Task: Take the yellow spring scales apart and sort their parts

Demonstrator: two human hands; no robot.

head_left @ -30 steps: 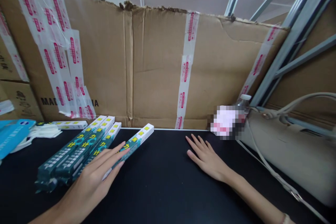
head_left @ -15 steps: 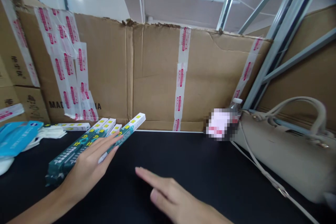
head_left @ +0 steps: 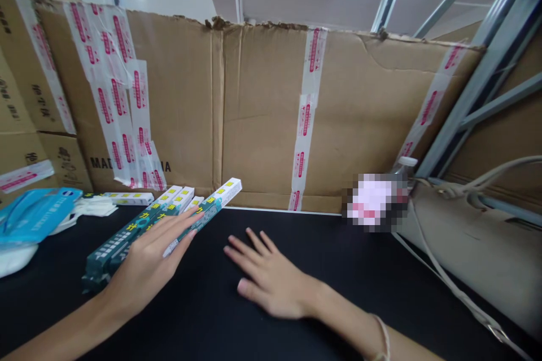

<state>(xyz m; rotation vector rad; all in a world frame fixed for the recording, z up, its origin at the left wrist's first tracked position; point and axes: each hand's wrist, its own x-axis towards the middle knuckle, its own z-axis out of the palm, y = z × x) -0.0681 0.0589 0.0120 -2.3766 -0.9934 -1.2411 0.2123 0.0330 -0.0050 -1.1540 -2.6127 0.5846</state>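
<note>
My left hand (head_left: pixel 146 262) grips a slim, long carton (head_left: pixel 226 192), green and white with yellow marks, between thumb and fingers. The carton's far end tilts up to the right. Just left of it, and partly hidden by that hand, lie several similar long green-and-white cartons (head_left: pixel 138 225) side by side on the black tabletop (head_left: pixel 212 310). My right hand (head_left: pixel 273 279) has its fingers spread and holds nothing. It is low over or on the tabletop, right of the held carton; whether it touches the surface I cannot tell.
At the far left lie a blue packet (head_left: pixel 42 214), some white material (head_left: pixel 95 207) and another slim carton (head_left: pixel 131 198). Cardboard (head_left: pixel 262 124) with tape walls the back. On the right are a plastic bottle (head_left: pixel 405 172), a blurred-out patch and a beige handbag (head_left: pixel 478 254) with its strap.
My right hand has moved forward over the tabletop and its fingers have spread. The left hand keeps its grip on the carton. The camera view has shifted slightly.
</note>
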